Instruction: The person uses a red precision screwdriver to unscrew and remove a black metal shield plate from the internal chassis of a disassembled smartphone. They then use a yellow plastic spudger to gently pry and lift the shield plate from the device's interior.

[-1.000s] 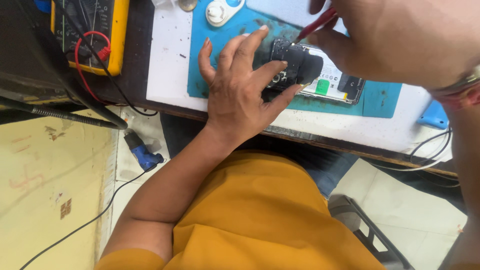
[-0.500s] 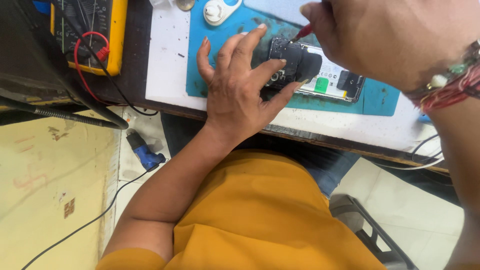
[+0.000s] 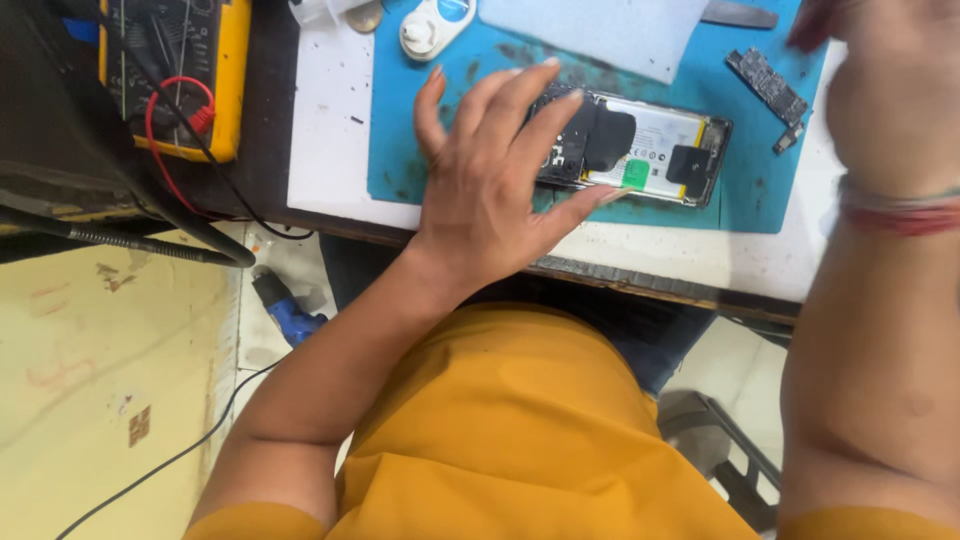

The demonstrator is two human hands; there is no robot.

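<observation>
On the blue work mat [image 3: 430,170] at the desk edge: opened phone [image 3: 640,145], back cover off, battery and black shielding exposed, lying flat with its long side along the desk front. Left hand [image 3: 490,190] palm down, fingers spread, fingertips pressing the phone's left end, thumb reaching under its lower edge near the green tab; nothing pinched. Right hand [image 3: 885,85] raised at top right, well clear of the phone, blurred and partly out of frame, so grip can't be told; possibly something red at the fingertips. Small circuit board [image 3: 768,88] lies on the mat right of the phone. Yellow multimeter [image 3: 225,80] with red lead sits far left. White round tool [image 3: 432,28] above the left hand.
</observation>
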